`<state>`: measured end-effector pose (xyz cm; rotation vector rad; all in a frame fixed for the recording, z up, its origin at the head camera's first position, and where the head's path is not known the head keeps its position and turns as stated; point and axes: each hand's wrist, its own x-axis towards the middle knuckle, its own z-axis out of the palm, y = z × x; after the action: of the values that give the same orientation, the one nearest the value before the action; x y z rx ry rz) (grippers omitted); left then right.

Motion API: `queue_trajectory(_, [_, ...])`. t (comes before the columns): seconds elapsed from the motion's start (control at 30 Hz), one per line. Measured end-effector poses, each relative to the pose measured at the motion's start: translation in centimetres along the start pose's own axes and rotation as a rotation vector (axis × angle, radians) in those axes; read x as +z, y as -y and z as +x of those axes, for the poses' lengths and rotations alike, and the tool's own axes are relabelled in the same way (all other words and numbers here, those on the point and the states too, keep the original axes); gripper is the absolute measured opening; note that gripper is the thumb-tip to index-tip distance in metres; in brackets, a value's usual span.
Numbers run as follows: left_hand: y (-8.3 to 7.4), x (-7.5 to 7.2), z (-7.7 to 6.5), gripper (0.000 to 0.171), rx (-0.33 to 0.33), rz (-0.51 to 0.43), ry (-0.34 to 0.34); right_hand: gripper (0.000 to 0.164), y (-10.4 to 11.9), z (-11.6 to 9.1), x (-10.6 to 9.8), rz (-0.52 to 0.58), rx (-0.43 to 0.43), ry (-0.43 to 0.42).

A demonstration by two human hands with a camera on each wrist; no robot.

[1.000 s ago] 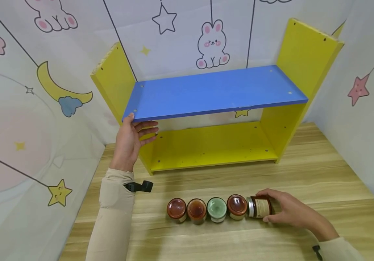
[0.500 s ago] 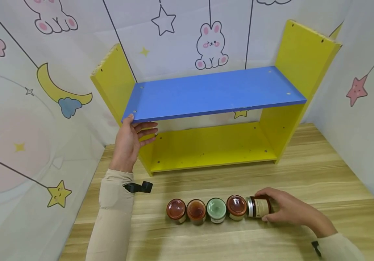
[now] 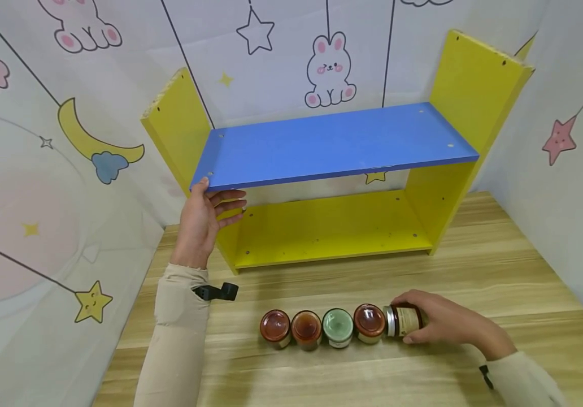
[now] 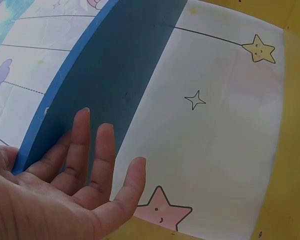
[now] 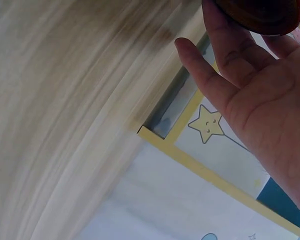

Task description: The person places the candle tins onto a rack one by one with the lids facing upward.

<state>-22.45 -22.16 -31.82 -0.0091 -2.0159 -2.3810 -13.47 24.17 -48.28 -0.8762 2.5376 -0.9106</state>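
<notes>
My right hand (image 3: 454, 322) grips an amber glass jar (image 3: 408, 321) with a cream label and a silver lid. The jar is on its side, lid pointing left at the end of a row of jars. In the right wrist view its dark round base (image 5: 262, 15) shows above the fingers. My left hand (image 3: 200, 223) pinches the front left corner of a blue shelf board (image 3: 332, 147), thumb on top and the index finger beneath. Its other fingers (image 4: 104, 150) spread loosely below the board in the left wrist view.
Left of the held jar stand reddish jars (image 3: 275, 327) and a green one (image 3: 338, 326) in a row on the wood-grain table (image 3: 352, 379). Behind them rises a yellow shelf unit with a low bottom board (image 3: 317, 232) and upright side panels (image 3: 479, 85). Printed cloth walls (image 3: 281, 73) enclose the space.
My right hand and wrist have shifted slightly left and away from me, and the jar has tilted a little with it. The left hand and the standing jars stay put.
</notes>
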Motion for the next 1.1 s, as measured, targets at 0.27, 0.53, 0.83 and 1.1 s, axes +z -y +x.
queue_trajectory(0.27, [0.08, -0.11, -0.02, 0.057, 0.004, 0.000, 0.001, 0.069, 0.24, 0.49, 0.04, -0.062, -0.014, 0.018])
queue_trajectory(0.53, [0.10, -0.14, -0.02, 0.058, 0.005, -0.003, -0.001, 0.061, 0.33, 0.73, 0.21, -0.060, 0.009, 0.019])
queue_trajectory(0.83, [0.10, -0.10, -0.01, 0.058, -0.001, -0.001, 0.003, 0.059, 0.33, 0.58, 0.44, -0.133, -0.008, -0.009])
queue_trajectory(1.1, [0.09, -0.21, -0.02, 0.056, 0.010, -0.001, 0.001, 0.059, 0.43, 0.45, 0.43, -0.158, -0.006, -0.026])
